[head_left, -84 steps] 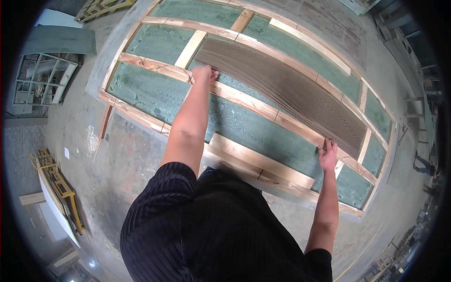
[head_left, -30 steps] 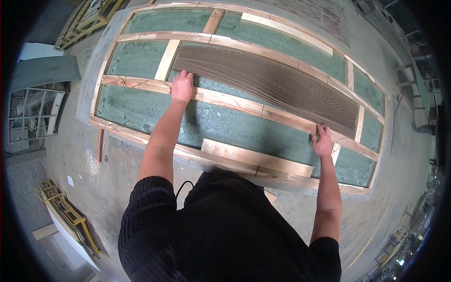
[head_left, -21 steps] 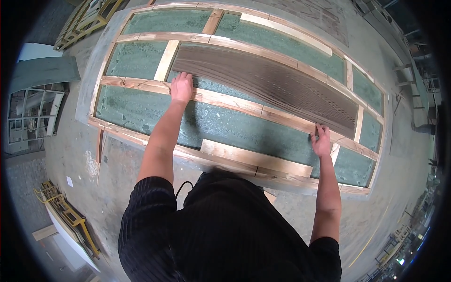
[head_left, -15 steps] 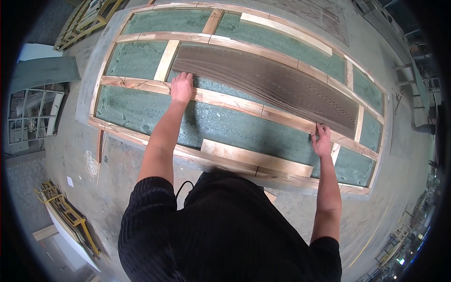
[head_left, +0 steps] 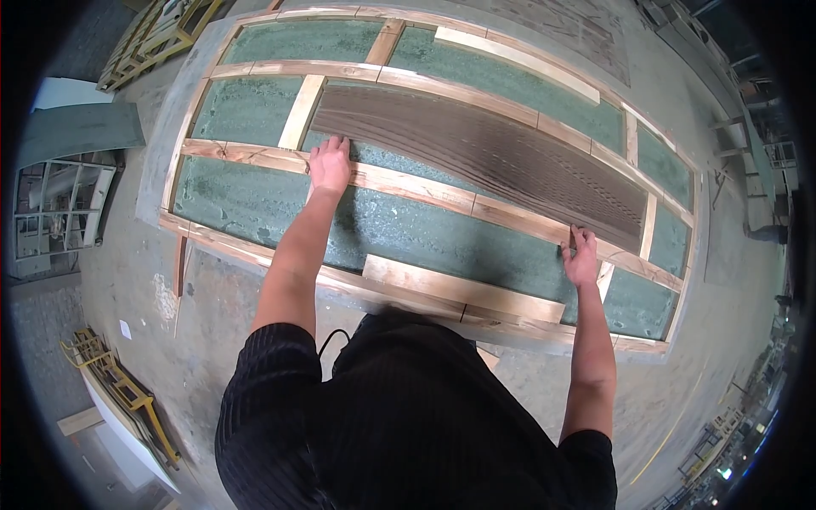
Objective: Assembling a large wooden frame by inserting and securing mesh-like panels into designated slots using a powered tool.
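Note:
A wooden frame of long rails and short cross pieces lies over a green sheet point(head_left: 408, 223). My left hand point(head_left: 330, 164) is closed over the long wooden rail point(head_left: 416, 192) nearer me, close to a short cross piece point(head_left: 303, 112). Further right along this rail, my right hand point(head_left: 580, 257) grips it with bent fingers; its fingertips are partly hidden. Beyond the rail, a brown grooved board point(head_left: 484, 149) fills most of the middle bay. Between board and rail, a strip of green sheet shows.
One loose pale board point(head_left: 463, 289) lies near the frame's front edge point(head_left: 382, 295), another point(head_left: 517, 64) near the far edge. Yellow metal racks point(head_left: 127, 387) stand at the lower left. Metal window-like frames point(head_left: 68, 208) stand at the far left.
My left hand has shifted very slightly toward me on the rail. The right hand, rail and brown board look nearly the same.

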Available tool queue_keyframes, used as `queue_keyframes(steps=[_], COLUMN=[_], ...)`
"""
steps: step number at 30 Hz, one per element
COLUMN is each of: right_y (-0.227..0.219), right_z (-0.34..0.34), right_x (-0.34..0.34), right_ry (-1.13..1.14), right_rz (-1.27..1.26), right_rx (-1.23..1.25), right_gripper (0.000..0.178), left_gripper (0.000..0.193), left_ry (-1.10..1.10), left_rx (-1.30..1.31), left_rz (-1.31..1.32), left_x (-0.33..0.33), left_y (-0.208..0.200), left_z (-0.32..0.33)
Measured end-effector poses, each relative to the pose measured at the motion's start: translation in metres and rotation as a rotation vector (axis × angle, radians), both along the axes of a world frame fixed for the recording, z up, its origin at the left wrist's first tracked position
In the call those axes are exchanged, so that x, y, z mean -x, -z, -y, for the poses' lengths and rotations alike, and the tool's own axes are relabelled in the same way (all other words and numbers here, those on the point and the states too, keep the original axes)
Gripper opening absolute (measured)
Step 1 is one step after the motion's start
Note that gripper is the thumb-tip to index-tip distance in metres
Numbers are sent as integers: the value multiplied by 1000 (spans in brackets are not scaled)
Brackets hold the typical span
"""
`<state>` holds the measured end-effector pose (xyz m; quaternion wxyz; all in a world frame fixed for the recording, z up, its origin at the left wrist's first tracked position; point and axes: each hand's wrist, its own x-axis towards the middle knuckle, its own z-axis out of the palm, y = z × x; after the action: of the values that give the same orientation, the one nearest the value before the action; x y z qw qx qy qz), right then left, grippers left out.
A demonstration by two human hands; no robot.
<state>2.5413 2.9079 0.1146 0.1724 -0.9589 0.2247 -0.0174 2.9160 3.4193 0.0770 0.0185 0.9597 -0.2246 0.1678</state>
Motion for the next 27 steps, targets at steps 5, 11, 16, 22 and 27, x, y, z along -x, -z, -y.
queue_keyframes(steps=[5,11,16,22,27], right_y=[-1,0,-2,-3,1], right_z=[1,2,0,-2,2], right_x=[-1,2,-1,1,4], right_ry=[-11,-2,-2,11,12], right_rz=[15,19,27,23,19], right_rx=[2,2,-15,-14,-36], right_gripper=[54,53,53,54,55], left_gripper=[36,14,4,9,11], left_ry=[-30,-47,12,68,127], left_rx=[-28,-41,52,-6,-99], left_rz=[19,-48,7,-24,-68], left_x=[3,0,-10,-23,-23], left_y=[5,-9,-21,-28,-33], left_z=[-2,6,7,10,3])
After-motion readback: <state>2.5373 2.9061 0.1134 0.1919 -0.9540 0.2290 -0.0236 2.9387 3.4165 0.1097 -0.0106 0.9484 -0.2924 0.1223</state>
